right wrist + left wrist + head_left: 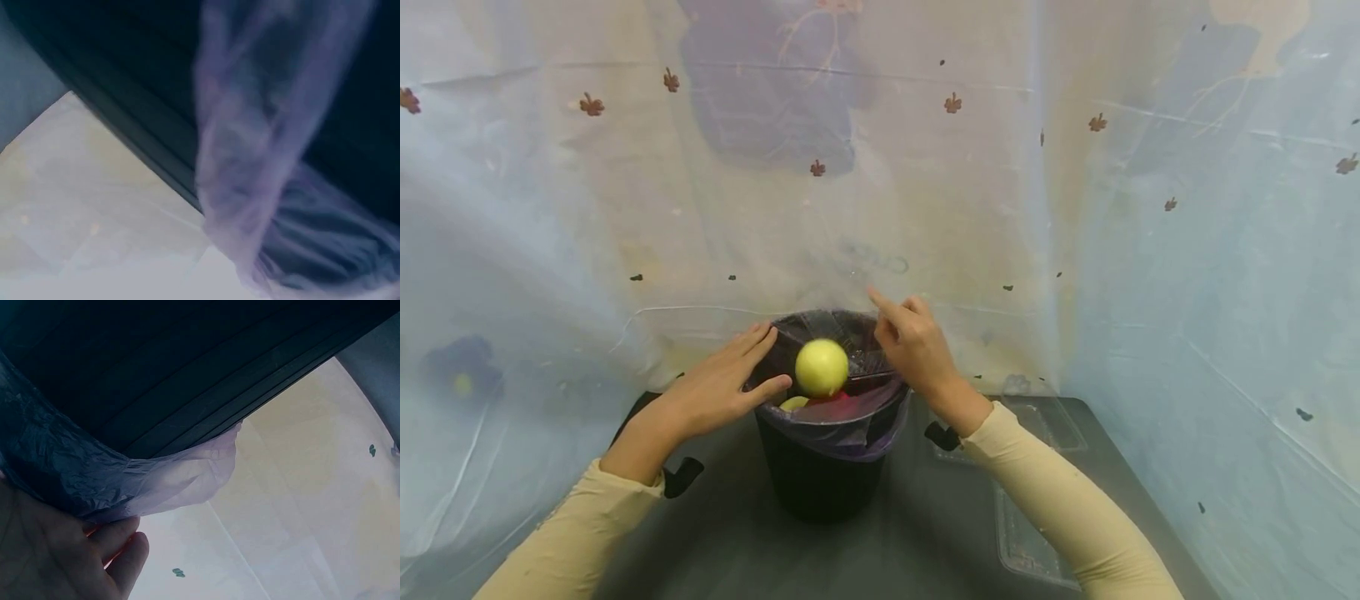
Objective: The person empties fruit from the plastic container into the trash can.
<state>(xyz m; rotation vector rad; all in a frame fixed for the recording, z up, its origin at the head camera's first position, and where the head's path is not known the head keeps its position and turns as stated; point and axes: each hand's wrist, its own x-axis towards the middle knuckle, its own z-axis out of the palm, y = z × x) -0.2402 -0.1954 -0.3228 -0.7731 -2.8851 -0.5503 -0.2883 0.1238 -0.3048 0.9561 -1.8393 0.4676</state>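
A black bin (823, 483) stands upright on the dark table, lined with a thin purple bag (857, 446) folded over its rim. At the bin's mouth shows a round yellow-green apple (822, 367), above a red thing (833, 407) and another yellow piece (793, 403). My left hand (722, 387) rests at the left rim, fingers straight and thumb toward the opening. In the left wrist view its fingertips (119, 540) touch the bag's edge. At the right rim is my right hand (917, 350), index finger extended, other fingers bent; whether they pinch the bag I cannot tell.
Clear plastic containers or lids (1037, 533) lie on the dark table (715, 550) right of the bin, partly behind my right forearm. A translucent patterned sheet (887, 208) hangs close behind the bin and along both sides.
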